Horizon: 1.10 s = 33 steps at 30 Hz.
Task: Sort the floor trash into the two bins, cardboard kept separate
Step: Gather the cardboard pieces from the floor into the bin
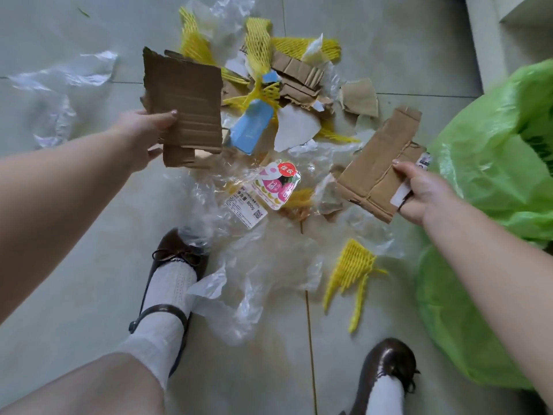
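My left hand (143,130) grips a stack of brown cardboard pieces (185,100), held above the floor at the left of the trash pile. My right hand (419,191) pinches a folded cardboard piece (380,169) with a white label, close to a green plastic bin bag (490,163) on the right. On the grey tiles lies mixed trash: more torn cardboard (302,76), yellow foam fruit netting (257,43), clear plastic film (269,265), a blue card (253,127) and a pink-labelled wrapper (276,184).
My two feet in dark shoes and white socks stand at the near edge of the pile, the left shoe (176,259) touching plastic film. A loose yellow net (353,271) lies near the bag. More clear film (65,76) lies far left. A white wall base (478,34) rises at top right.
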Each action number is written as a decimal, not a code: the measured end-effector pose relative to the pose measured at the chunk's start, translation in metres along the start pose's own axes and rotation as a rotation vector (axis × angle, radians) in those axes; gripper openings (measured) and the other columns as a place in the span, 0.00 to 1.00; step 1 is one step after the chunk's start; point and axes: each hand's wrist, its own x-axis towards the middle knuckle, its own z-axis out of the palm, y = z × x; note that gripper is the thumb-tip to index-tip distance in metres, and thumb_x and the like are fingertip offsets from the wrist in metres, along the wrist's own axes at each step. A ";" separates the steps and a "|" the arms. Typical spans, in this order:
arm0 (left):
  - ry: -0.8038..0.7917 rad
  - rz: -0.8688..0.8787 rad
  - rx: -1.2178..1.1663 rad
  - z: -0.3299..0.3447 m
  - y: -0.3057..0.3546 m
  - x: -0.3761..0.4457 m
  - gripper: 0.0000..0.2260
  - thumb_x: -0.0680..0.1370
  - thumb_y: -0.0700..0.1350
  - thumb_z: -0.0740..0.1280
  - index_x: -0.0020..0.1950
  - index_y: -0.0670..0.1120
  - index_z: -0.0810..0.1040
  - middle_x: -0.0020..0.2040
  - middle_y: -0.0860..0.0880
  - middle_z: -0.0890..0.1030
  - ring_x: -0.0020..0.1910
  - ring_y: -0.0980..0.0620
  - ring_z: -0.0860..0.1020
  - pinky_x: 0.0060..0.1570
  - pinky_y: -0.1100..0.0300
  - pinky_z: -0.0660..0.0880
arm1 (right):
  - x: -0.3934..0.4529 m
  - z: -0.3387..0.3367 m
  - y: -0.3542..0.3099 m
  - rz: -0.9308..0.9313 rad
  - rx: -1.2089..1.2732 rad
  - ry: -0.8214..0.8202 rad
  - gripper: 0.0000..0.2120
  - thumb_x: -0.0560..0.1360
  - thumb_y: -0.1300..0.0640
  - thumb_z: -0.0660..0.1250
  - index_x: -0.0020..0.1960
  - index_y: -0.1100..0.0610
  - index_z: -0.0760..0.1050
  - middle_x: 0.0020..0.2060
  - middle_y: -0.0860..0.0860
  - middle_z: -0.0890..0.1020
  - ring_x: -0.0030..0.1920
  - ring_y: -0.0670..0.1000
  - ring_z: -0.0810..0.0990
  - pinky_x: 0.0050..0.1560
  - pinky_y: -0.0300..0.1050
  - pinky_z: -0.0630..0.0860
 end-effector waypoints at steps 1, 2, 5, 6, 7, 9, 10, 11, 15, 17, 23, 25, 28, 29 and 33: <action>-0.004 -0.021 0.041 -0.001 -0.002 0.003 0.17 0.74 0.50 0.70 0.61 0.51 0.74 0.59 0.52 0.78 0.62 0.53 0.74 0.62 0.54 0.66 | 0.004 0.005 0.003 0.022 -0.008 -0.003 0.06 0.78 0.60 0.62 0.43 0.57 0.75 0.26 0.52 0.83 0.28 0.49 0.83 0.33 0.51 0.79; -0.005 -0.045 0.077 -0.001 -0.005 0.005 0.18 0.74 0.50 0.70 0.62 0.51 0.74 0.60 0.52 0.78 0.63 0.53 0.74 0.62 0.53 0.66 | 0.008 0.009 0.007 0.043 -0.011 -0.006 0.06 0.78 0.60 0.62 0.43 0.57 0.74 0.26 0.52 0.83 0.27 0.49 0.83 0.37 0.53 0.78; -0.026 -0.105 0.148 0.002 -0.010 0.010 0.17 0.75 0.49 0.70 0.62 0.50 0.74 0.58 0.51 0.78 0.59 0.53 0.76 0.64 0.51 0.67 | 0.026 0.016 0.021 0.095 -0.069 0.017 0.05 0.78 0.58 0.63 0.44 0.56 0.74 0.29 0.52 0.84 0.28 0.50 0.83 0.41 0.54 0.76; -0.038 -0.111 0.161 0.004 -0.010 0.012 0.14 0.75 0.49 0.69 0.60 0.50 0.74 0.56 0.50 0.78 0.54 0.53 0.77 0.63 0.52 0.69 | 0.032 0.017 0.025 0.100 -0.101 0.033 0.03 0.77 0.58 0.64 0.45 0.55 0.74 0.34 0.53 0.85 0.31 0.50 0.83 0.43 0.55 0.77; -0.049 -0.114 0.167 0.006 -0.010 0.014 0.12 0.76 0.48 0.68 0.59 0.50 0.74 0.54 0.50 0.78 0.49 0.53 0.78 0.62 0.52 0.71 | 0.039 0.018 0.028 0.099 -0.133 0.056 0.02 0.76 0.58 0.66 0.45 0.55 0.75 0.41 0.54 0.84 0.33 0.51 0.83 0.43 0.55 0.77; -0.063 -0.112 0.169 0.008 -0.008 0.018 0.09 0.77 0.46 0.68 0.56 0.49 0.75 0.50 0.49 0.78 0.46 0.52 0.78 0.63 0.50 0.72 | 0.049 0.022 0.034 0.111 -0.174 0.084 0.05 0.75 0.57 0.68 0.50 0.55 0.76 0.49 0.55 0.82 0.34 0.50 0.82 0.37 0.50 0.79; -0.064 -0.112 0.174 0.009 -0.008 0.019 0.07 0.76 0.46 0.68 0.53 0.49 0.75 0.47 0.50 0.79 0.48 0.51 0.78 0.64 0.48 0.72 | 0.053 0.023 0.037 0.121 -0.176 0.084 0.09 0.74 0.57 0.69 0.54 0.55 0.76 0.50 0.55 0.82 0.33 0.50 0.83 0.33 0.48 0.78; -0.063 -0.111 0.180 0.012 -0.006 0.020 0.04 0.76 0.45 0.68 0.49 0.49 0.76 0.45 0.50 0.79 0.48 0.50 0.77 0.65 0.46 0.71 | 0.057 0.026 0.040 0.123 -0.179 0.082 0.12 0.74 0.57 0.69 0.57 0.55 0.76 0.51 0.55 0.82 0.33 0.50 0.83 0.30 0.46 0.78; -0.054 -0.086 0.196 0.021 -0.004 0.022 0.05 0.77 0.46 0.67 0.43 0.48 0.74 0.42 0.51 0.77 0.41 0.54 0.76 0.64 0.48 0.72 | 0.063 0.037 0.046 0.114 -0.208 0.041 0.14 0.74 0.59 0.69 0.59 0.58 0.76 0.49 0.58 0.83 0.30 0.52 0.84 0.26 0.46 0.79; -0.064 -0.059 0.199 0.024 -0.001 0.020 0.04 0.77 0.46 0.68 0.44 0.49 0.74 0.42 0.51 0.78 0.41 0.54 0.77 0.63 0.49 0.73 | 0.060 0.042 0.046 0.113 -0.228 0.003 0.14 0.74 0.60 0.68 0.59 0.59 0.76 0.44 0.57 0.83 0.30 0.52 0.84 0.27 0.47 0.79; -0.097 0.052 0.115 0.025 0.008 0.017 0.03 0.77 0.46 0.67 0.48 0.48 0.75 0.43 0.52 0.79 0.44 0.55 0.78 0.63 0.50 0.73 | 0.048 0.055 0.049 0.095 -0.217 -0.098 0.08 0.75 0.62 0.67 0.54 0.58 0.76 0.29 0.52 0.84 0.29 0.51 0.84 0.27 0.47 0.79; -0.103 0.081 0.059 0.023 0.011 0.017 0.07 0.77 0.45 0.67 0.54 0.46 0.75 0.45 0.50 0.79 0.45 0.54 0.79 0.62 0.49 0.73 | 0.042 0.059 0.050 0.098 -0.220 -0.125 0.04 0.75 0.62 0.66 0.50 0.58 0.77 0.28 0.52 0.84 0.29 0.51 0.84 0.27 0.47 0.80; -0.109 0.113 -0.041 0.020 0.016 0.016 0.10 0.78 0.45 0.66 0.58 0.45 0.74 0.48 0.49 0.80 0.49 0.51 0.80 0.62 0.47 0.74 | 0.032 0.061 0.047 0.081 -0.203 -0.171 0.05 0.76 0.61 0.65 0.50 0.57 0.77 0.31 0.52 0.85 0.32 0.51 0.85 0.31 0.49 0.81; -0.109 0.122 -0.069 0.019 0.017 0.016 0.09 0.78 0.45 0.66 0.57 0.46 0.74 0.49 0.48 0.80 0.51 0.50 0.80 0.62 0.47 0.74 | 0.028 0.060 0.043 0.066 -0.189 -0.194 0.05 0.76 0.61 0.64 0.50 0.57 0.77 0.32 0.52 0.85 0.32 0.51 0.85 0.32 0.49 0.82; -0.097 0.139 -0.154 0.018 0.022 0.016 0.04 0.78 0.44 0.66 0.52 0.48 0.74 0.50 0.49 0.80 0.52 0.50 0.80 0.58 0.48 0.76 | 0.010 0.053 0.022 0.000 -0.154 -0.271 0.07 0.78 0.61 0.61 0.51 0.58 0.77 0.34 0.51 0.86 0.35 0.50 0.85 0.34 0.48 0.82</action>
